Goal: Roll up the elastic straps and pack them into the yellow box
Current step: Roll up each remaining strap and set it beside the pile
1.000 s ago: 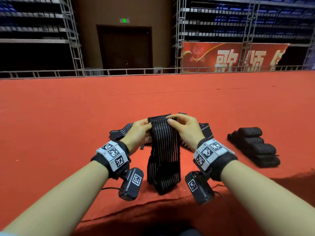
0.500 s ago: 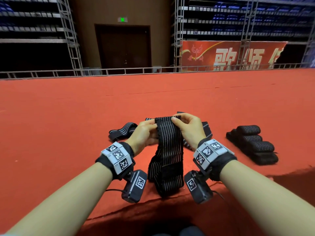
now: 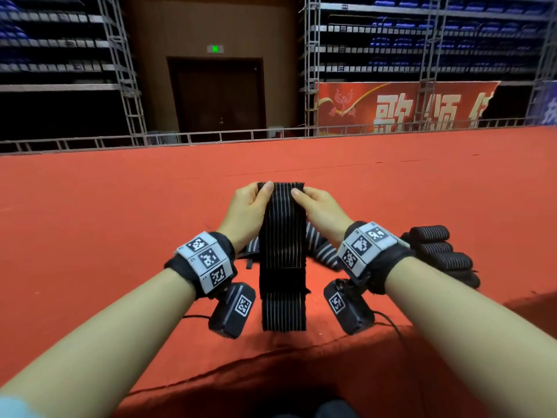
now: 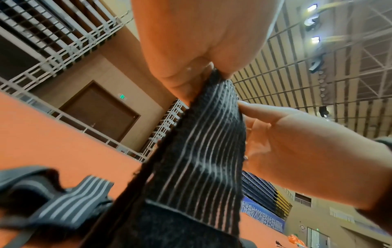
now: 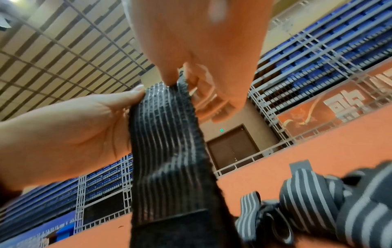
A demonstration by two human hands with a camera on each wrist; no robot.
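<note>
Strap [image 3: 282,236] now raised, flat, pinched by both hands' thumbs.

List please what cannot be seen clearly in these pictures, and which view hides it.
- Yellow box: in no view.
- Loose straps: head view, hidden partly behind the held strap and both wrists, so their number is unclear.
- Rolled straps: head view, the right wrist band covers their left side.
- Fingers of the left hand and right hand: behind the strap; only thumbs show.

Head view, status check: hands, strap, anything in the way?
Left hand and right hand pinch the top corners of the striped strap, hanging flat, unrolled. Rolled straps stacked right. Loose straps behind. Yellow box not in view.
</note>
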